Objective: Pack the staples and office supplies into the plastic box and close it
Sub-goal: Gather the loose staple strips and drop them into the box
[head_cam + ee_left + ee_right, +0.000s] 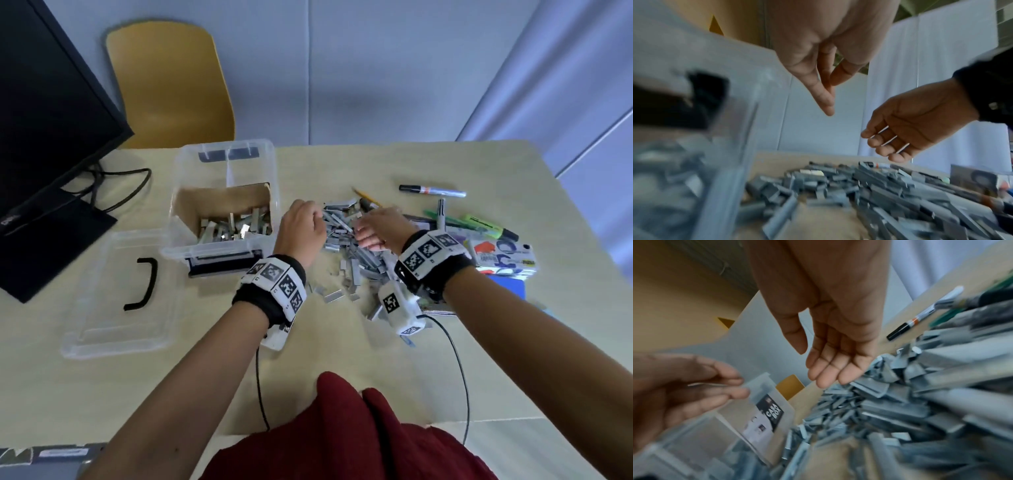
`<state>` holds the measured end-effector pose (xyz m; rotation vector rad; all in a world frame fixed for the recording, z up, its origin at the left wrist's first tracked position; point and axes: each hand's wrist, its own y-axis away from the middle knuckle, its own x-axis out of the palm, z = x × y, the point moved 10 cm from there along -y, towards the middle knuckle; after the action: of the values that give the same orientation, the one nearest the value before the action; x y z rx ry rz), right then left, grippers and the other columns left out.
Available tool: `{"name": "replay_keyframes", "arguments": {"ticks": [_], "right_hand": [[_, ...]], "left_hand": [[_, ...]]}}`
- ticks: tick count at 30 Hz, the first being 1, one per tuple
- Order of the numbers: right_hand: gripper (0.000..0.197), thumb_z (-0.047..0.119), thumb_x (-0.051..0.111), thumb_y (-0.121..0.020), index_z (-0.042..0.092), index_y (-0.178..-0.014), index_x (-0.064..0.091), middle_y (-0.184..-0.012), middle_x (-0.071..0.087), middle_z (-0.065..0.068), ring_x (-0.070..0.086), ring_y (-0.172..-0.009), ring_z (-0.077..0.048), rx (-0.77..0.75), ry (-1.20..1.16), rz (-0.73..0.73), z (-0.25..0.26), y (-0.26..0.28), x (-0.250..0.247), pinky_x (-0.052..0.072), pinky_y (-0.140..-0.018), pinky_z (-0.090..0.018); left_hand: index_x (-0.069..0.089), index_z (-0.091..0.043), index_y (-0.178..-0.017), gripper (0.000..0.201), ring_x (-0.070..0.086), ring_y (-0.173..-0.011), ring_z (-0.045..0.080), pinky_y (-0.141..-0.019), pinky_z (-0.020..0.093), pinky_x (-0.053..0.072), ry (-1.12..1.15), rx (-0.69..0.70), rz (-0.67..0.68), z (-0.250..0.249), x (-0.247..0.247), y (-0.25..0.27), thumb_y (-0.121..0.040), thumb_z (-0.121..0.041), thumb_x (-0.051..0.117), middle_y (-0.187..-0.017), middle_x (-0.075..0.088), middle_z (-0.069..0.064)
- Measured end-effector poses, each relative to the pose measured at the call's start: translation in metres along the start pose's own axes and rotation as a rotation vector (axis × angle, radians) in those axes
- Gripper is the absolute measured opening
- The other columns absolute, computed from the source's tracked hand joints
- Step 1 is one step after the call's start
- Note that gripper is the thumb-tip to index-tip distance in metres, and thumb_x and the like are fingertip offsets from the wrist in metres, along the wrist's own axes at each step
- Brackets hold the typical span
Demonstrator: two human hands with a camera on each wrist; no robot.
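Note:
A clear plastic box stands open on the table, with a cardboard liner and several staple strips in it. Right of the box lies a heap of grey staple strips. Both hands hover over the heap. My left hand is at the heap's left edge beside the box, fingers pointing down with the thumb against them and nothing seen between them. My right hand is palm-down over the heap's middle, fingers straight and empty.
The clear lid with a black handle lies left of the box. A black marker, a pencil, a green highlighter, pens and a printed carton lie right of the heap. A monitor stands far left, a chair behind.

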<state>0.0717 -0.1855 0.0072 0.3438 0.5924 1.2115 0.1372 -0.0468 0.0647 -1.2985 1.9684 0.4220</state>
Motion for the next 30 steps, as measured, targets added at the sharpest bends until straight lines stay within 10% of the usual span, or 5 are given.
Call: {"name": "replay_keyframes", "arguments": {"ticks": [6,12,30], "right_hand": [[0.027,0.014,0.046,-0.094,-0.005,-0.106,0.060,-0.098,0.065,-0.021,0.057,-0.077,-0.022,-0.061,0.439,0.045,-0.017,-0.006,-0.002,0.051,-0.078,-0.037],[0.020,0.010,0.051,-0.089,-0.001,-0.101,0.063,-0.108,0.065,-0.014,0.060,-0.101,-0.028,-0.222,0.722,0.085,-0.020,-0.009,0.008,0.048,-0.094,-0.040],[0.036,0.003,0.047,-0.089,0.011,-0.124,0.040,-0.126,0.041,-0.015,0.052,-0.108,-0.036,-0.387,1.154,-0.241,-0.026,-0.008,0.022,0.047,-0.084,-0.043]], "left_hand": [[0.041,-0.007,-0.134,0.045,0.030,-0.131,0.031,-0.112,0.041,0.025,-0.215,-0.315,0.174,0.063,0.063,-0.013,-0.090,-0.011,0.050,-0.140,0.032,0.016],[0.019,-0.019,-0.148,0.058,0.001,-0.145,0.032,-0.118,0.043,0.011,-0.239,-0.435,0.266,0.086,0.083,-0.007,-0.096,-0.019,0.045,-0.156,-0.002,0.016],[0.062,-0.006,-0.105,0.018,0.057,-0.093,0.023,-0.084,0.027,0.045,0.092,-0.387,0.153,0.074,0.091,0.025,-0.088,-0.003,0.055,-0.103,0.059,0.009]]}}
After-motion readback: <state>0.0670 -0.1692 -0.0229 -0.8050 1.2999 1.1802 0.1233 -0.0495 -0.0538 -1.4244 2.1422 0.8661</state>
